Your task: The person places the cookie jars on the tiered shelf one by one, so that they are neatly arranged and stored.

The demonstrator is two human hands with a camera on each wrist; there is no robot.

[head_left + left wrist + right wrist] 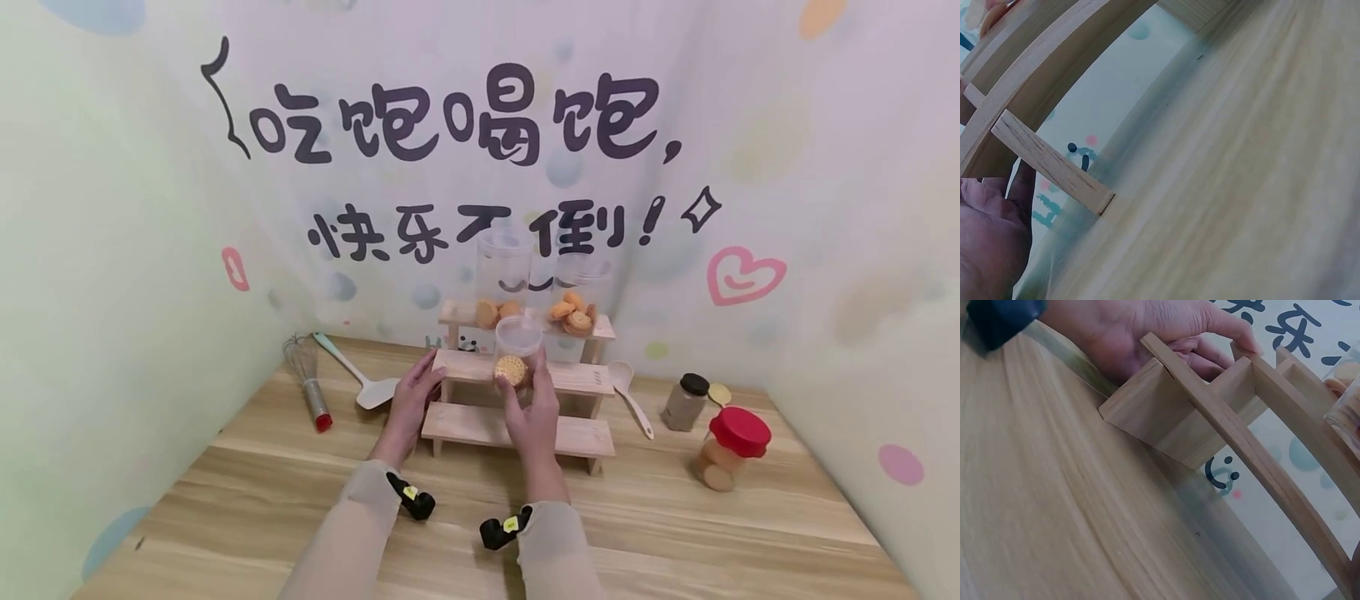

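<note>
Over the middle step of a small wooden rack point(517, 430), a clear jar point(519, 340) sits in the right hand point(534, 414), thumb on one side and fingers curled round the other; whether its base touches the wood, I cannot tell. Its wall is smooth, round and see-through, with a pale rim, and a golden biscuit point(511, 371) with a dimpled face shows low inside. At the rack's left end, the left hand point(408, 406) grips the step. The rack is plain, pale wood, three straight-edged tiers on short legs. On its top tier stand two clear tubs point(503, 271) point(579, 275) with crisp orange-brown biscuits at the bottom. Farther out on the streaky wood-grain worktop point(300, 508) lie a wire whisk point(306, 377), a white-bladed spatula point(367, 390) and a pale spoon point(632, 398), with a black-capped pot point(686, 404) and a red-topped canister point(726, 457) at the right.
</note>
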